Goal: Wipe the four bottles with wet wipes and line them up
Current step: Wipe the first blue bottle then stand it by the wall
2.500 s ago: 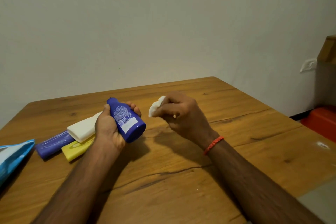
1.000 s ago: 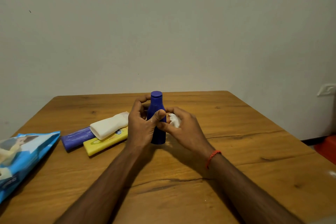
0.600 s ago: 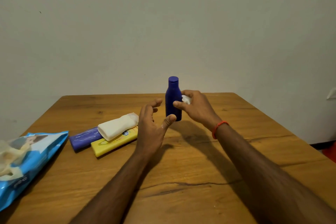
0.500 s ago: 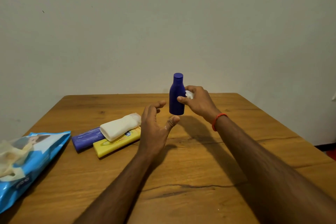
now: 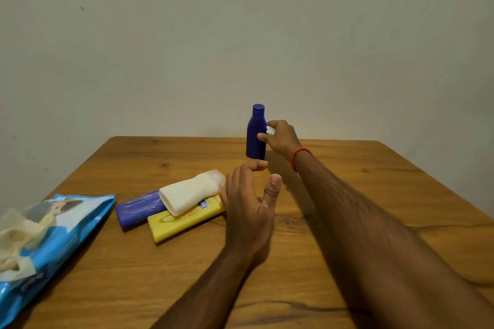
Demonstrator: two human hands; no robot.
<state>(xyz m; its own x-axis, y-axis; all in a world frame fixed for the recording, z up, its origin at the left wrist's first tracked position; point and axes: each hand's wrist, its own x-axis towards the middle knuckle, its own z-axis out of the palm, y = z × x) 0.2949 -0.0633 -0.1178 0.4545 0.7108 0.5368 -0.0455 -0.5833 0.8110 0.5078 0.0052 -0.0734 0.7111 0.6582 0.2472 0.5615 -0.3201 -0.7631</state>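
Your right grip [image 5: 280, 139] holds the upright blue bottle [image 5: 255, 139] at frame centre, wipe [image 5: 270, 130] tucked inside; left grip [image 5: 248, 211] below it, spread wide, empty

Obstacles, left of surface [image 5: 401, 195]: wipes pack [image 5: 53, 235], three lying bottles [image 5: 187, 195] touching one another. Far edge: upright blue bottle [image 5: 254, 141]. Open passage: bare wood at right.
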